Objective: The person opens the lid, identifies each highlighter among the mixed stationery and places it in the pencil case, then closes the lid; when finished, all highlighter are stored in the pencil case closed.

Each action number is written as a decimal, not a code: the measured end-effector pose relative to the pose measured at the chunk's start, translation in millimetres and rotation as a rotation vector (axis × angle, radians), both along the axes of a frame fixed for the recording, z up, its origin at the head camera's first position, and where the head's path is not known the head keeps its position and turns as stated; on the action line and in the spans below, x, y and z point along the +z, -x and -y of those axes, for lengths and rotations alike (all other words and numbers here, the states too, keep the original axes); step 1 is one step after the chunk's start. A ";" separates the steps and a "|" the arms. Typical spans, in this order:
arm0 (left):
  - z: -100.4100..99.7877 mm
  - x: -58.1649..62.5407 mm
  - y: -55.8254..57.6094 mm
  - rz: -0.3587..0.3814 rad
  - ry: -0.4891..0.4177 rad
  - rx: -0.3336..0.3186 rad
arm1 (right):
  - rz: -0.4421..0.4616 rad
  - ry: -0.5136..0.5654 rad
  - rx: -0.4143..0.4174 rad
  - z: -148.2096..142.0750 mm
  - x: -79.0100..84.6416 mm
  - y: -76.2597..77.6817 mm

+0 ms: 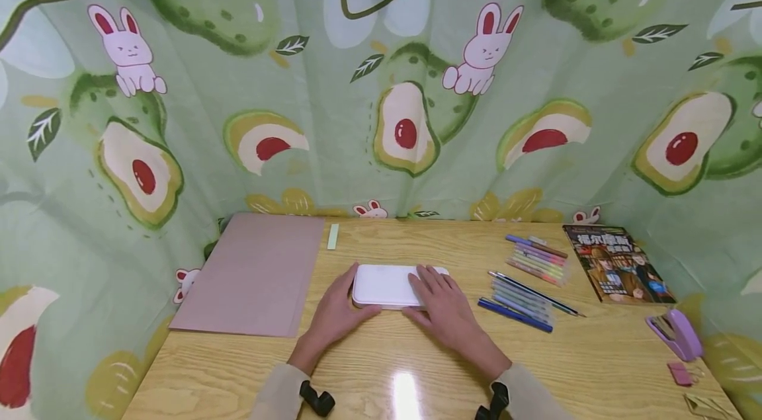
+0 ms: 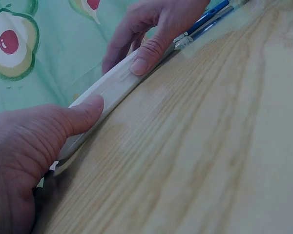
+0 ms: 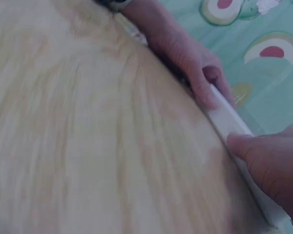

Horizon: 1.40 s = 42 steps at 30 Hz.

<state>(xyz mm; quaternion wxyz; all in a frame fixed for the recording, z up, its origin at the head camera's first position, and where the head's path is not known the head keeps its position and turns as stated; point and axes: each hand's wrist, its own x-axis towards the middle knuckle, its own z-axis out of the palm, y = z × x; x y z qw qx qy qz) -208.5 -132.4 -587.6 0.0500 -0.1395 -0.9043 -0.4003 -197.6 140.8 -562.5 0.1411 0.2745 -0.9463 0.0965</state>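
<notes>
A flat white case [image 1: 383,284] with rounded corners lies on the wooden table in front of me. My left hand [image 1: 338,309] grips its left end, thumb along the front side. Over the right end lies my right hand [image 1: 443,311], fingers across the top and thumb at the front side. From the left wrist view, both the left hand [image 2: 39,141] and the right hand [image 2: 158,29] have a thumb on the case's front side [image 2: 115,90]. The right wrist view shows the same side of the case [image 3: 229,119]. What the case holds is hidden.
Mauve sheets [image 1: 256,274] and a pale green strip [image 1: 333,237] lie left. Right are highlighters [image 1: 538,261], pens [image 1: 520,301], a blue pen [image 1: 514,314], a pencil [image 1: 553,301], a comic-style book [image 1: 619,264], a purple stapler [image 1: 678,334] and a pink clip [image 1: 680,374]. A curtain [image 1: 345,162] hangs behind.
</notes>
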 end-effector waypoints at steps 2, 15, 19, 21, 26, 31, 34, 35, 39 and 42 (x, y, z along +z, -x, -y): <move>0.0 -0.1 0.6 0.002 -0.006 -0.003 | -0.045 -0.020 0.020 -1.5 -1.1 1.2; 3.0 0.8 8.9 0.042 -0.005 0.002 | -0.168 -0.093 0.097 -6.6 -1.7 4.6; 3.1 1.4 10.0 0.050 -0.031 -0.005 | -0.210 -0.126 0.114 -7.5 -2.5 4.7; 3.0 2.1 9.7 0.042 -0.034 -0.008 | -0.233 -0.151 0.118 -7.7 -2.5 5.2; 3.3 3.8 7.3 0.021 -0.021 -0.009 | -0.305 -0.216 0.141 -6.8 -3.1 8.2; 4.3 3.7 6.2 0.021 -0.038 -0.013 | -0.358 -0.257 0.155 -4.5 -2.0 8.7; 4.3 3.6 7.6 0.018 -0.051 -0.016 | -0.366 -0.267 0.157 -3.3 0.7 8.5; 4.2 3.6 8.0 0.018 -0.055 -0.013 | -0.365 -0.270 0.158 -3.0 1.5 8.7; 3.1 4.9 8.1 0.030 -0.085 -0.010 | -0.364 -0.273 0.165 -2.6 2.9 9.7; 2.7 5.3 7.2 0.042 -0.083 -0.007 | -0.389 -0.281 0.171 -2.2 2.3 10.6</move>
